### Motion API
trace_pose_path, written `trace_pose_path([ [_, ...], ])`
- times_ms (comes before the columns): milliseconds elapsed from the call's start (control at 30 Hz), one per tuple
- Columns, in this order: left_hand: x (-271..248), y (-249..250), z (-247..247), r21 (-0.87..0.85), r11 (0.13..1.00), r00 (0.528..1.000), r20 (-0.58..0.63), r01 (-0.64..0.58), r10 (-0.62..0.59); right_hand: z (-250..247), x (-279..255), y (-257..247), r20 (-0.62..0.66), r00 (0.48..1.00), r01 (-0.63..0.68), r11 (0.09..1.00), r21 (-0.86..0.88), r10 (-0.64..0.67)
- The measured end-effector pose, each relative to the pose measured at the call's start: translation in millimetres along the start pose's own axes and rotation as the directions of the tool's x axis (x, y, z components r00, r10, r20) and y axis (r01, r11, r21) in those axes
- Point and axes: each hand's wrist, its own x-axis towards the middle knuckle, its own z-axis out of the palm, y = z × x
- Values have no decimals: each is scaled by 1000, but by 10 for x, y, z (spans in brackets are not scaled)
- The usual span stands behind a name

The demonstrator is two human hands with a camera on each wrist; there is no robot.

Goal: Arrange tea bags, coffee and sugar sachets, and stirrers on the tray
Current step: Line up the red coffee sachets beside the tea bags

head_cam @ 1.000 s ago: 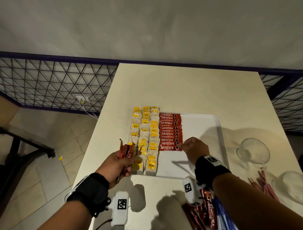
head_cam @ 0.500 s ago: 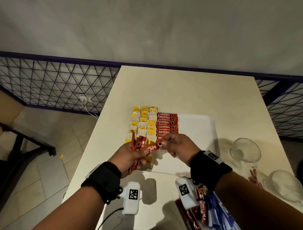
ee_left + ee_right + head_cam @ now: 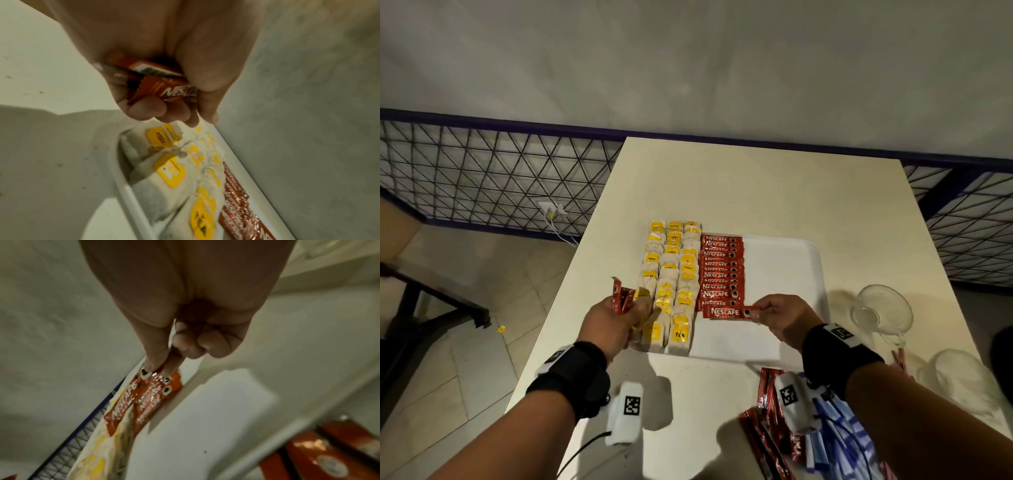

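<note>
Pinching one red foil coffee sachet [image 3: 729, 312] by its right end between thumb and fingertips, the right hand [image 3: 784, 317] holds it level just above the near end of the red coffee column [image 3: 719, 270] on the white rectangular plastic tray [image 3: 784, 274]. The right wrist view shows the same pinch, thumb and forefinger closed on the sachet's end, the other fingers curled in. The left hand [image 3: 613, 325] is closed around a small bundle of red coffee sachets [image 3: 621, 298], standing up out of the fist at the tray's near left corner; the left wrist view shows the fingers wrapped round them just above the tea bags.

By my reading the task is about half done. Three columns of white paper tea bags with yellow tags [image 3: 671, 274] fill the tray's left side, and the coffee column lies touching them on their right, running from the far rim almost to the sachet in hand. The tray's right half is bare. Still off the tray, on the cream table [image 3: 756, 192] near the person, lie more red sachets [image 3: 767, 438], a heap of blue-and-white paper sachets [image 3: 835, 435], likely the sugar, and thin red stirrers [image 3: 899, 359] at the right. Two clear glass cups [image 3: 881, 310] also stand to the tray's right. So the coffee row wants finishing, then sugar and stirrers.
</note>
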Motion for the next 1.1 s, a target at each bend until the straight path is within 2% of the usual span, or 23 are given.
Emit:
trace_pose_path([
  [167,101,-214,-107,97,993,998,-24,64,-62,143,117,76,-8,999,-51,995,-88,51],
  [433,196,-369,-177,256,963,996,-30,90,-85,306,188,-53,-113,992,-82,976,-204,60],
  [833,225,-383,-170,299,951,997,9,73,-80,401,222,-90,-203,973,-157,960,-232,110],
  [1100,225,-381,-154,289,955,997,22,65,-75,440,220,-143,-237,967,-145,962,-231,89],
])
